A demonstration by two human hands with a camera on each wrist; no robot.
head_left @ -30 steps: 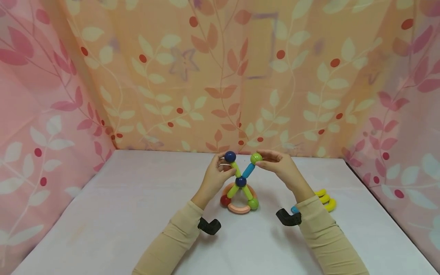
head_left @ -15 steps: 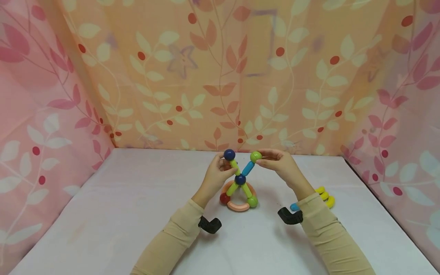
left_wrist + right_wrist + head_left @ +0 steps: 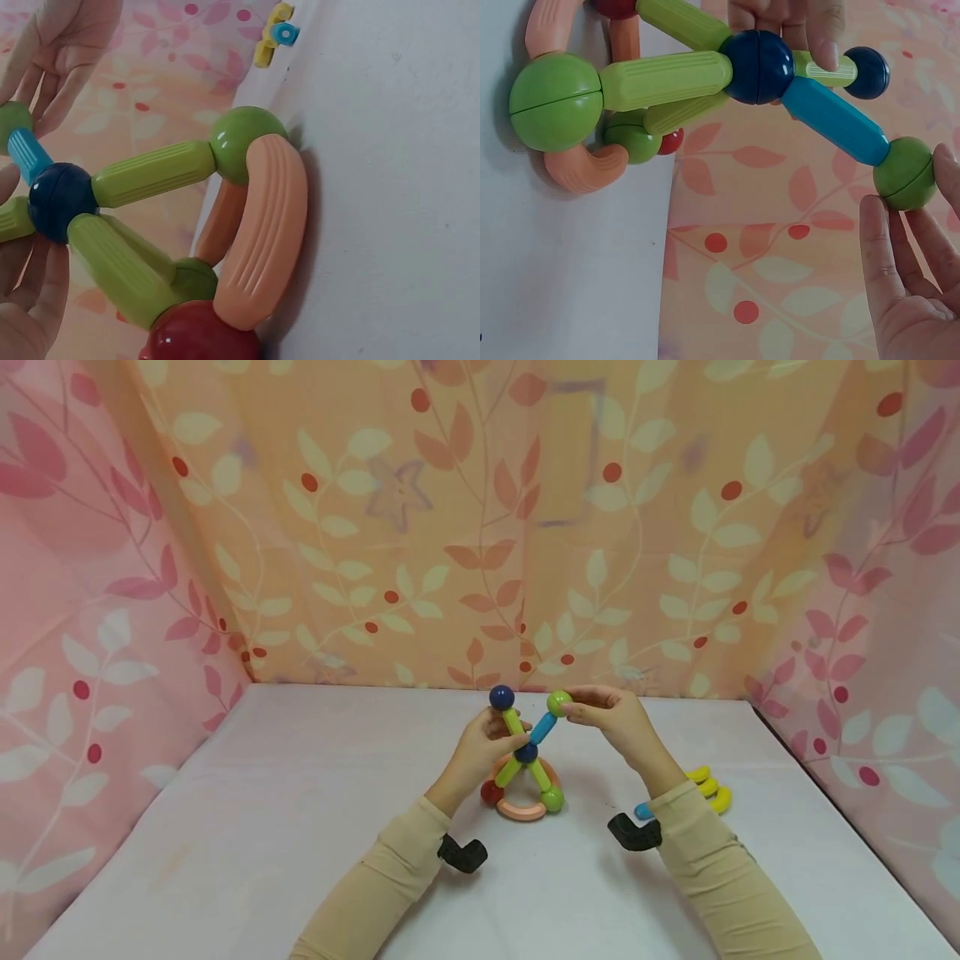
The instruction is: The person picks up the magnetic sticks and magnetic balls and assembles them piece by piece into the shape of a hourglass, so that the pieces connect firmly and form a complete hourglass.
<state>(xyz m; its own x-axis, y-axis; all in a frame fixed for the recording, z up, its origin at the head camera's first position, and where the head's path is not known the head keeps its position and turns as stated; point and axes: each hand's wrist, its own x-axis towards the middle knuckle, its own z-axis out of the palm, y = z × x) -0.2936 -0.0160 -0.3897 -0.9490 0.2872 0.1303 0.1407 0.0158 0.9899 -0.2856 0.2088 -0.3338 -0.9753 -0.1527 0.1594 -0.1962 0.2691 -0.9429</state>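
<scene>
A toy of balls and rods stands upright on the table. Its base joins curved peach rods, a red ball and green balls. Lime rods lean up from it to a dark blue middle ball. Above that, a lime rod bears another dark blue ball, and a blue rod bears a green ball. My left hand pinches the upper lime rod close to the middle ball. With thumb and fingertips, my right hand holds the top green ball.
Yellow curved rods and a blue piece lie right of the toy, partly hidden by the right sleeve. Black wrist mounts jut from both sleeves. Patterned cloth surrounds the white table.
My left hand has slid down the upper lime rod, away from its top ball toward the middle ball. The right hand keeps its hold on the green ball. The view tilted slightly.
</scene>
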